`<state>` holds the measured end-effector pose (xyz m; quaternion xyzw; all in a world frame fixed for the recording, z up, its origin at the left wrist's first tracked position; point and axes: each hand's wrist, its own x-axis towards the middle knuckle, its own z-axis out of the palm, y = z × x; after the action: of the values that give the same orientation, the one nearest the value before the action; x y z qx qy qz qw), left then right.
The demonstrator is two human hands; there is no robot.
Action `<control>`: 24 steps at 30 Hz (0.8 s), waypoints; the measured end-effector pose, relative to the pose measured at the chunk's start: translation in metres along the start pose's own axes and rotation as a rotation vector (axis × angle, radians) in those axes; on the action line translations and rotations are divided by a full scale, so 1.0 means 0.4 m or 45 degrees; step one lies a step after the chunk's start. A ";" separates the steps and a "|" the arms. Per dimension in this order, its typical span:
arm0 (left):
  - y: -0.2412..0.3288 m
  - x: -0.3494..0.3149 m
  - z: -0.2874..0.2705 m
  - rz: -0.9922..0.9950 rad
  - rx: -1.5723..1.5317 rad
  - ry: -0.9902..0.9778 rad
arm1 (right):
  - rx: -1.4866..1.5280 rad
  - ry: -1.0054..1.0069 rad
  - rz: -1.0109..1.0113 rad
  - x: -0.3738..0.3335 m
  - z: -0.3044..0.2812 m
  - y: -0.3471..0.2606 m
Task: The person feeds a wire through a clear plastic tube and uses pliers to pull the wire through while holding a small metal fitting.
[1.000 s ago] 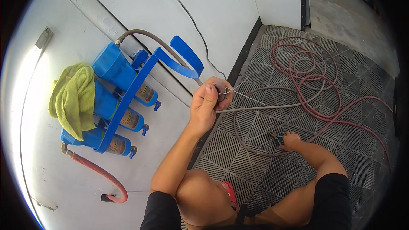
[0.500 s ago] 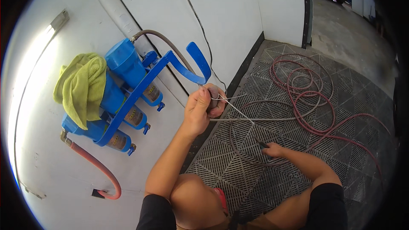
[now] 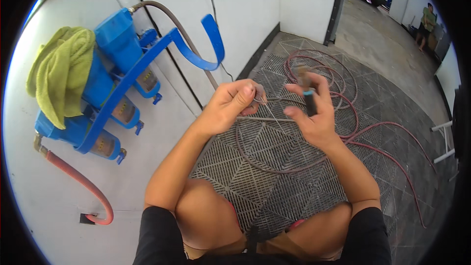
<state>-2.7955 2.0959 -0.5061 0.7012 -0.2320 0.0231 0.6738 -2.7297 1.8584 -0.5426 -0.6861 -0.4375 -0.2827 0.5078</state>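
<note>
My left hand (image 3: 233, 102) is closed round a grey hose end (image 3: 259, 93), its thumb pressed on top. A thin metal wire (image 3: 276, 120) sticks out from the hose there toward the lower right. To the right, at about the same height, my right hand (image 3: 321, 113) grips a tool that looks like pliers (image 3: 309, 101), with a brownish metal head and a dark handle banded in teal. The tool's head points up and away from me, apart from the wire. Some of its shape is blurred and hidden by my fingers.
Blue filter units (image 3: 115, 32) on a blue bracket (image 3: 127, 81) hang on the left wall, a green cloth (image 3: 61, 76) draped over them. A red hose (image 3: 81, 181) runs below. More hose (image 3: 355, 113) lies coiled on the grated floor (image 3: 274, 191). A person (image 3: 426, 24) stands far right.
My right hand has come up from near the floor with the tool, to beside my left hand. The view has shifted right, and a person now shows at the far right.
</note>
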 end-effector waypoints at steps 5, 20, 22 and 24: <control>-0.003 0.002 0.004 -0.055 -0.070 -0.106 | 0.172 -0.210 0.189 -0.018 0.030 0.002; 0.035 -0.029 0.008 -0.164 0.061 0.056 | 0.141 -0.114 0.025 0.040 0.080 0.031; 0.028 -0.011 0.003 -0.187 0.149 -0.052 | 0.101 -0.063 -0.006 0.033 0.053 0.046; 0.000 -0.013 0.005 -0.270 0.257 -0.064 | 0.016 -0.033 -0.101 0.019 0.032 0.062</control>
<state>-2.8009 2.0954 -0.5080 0.7862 -0.1700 -0.0426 0.5926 -2.7047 1.8703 -0.5514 -0.6686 -0.4727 -0.2911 0.4947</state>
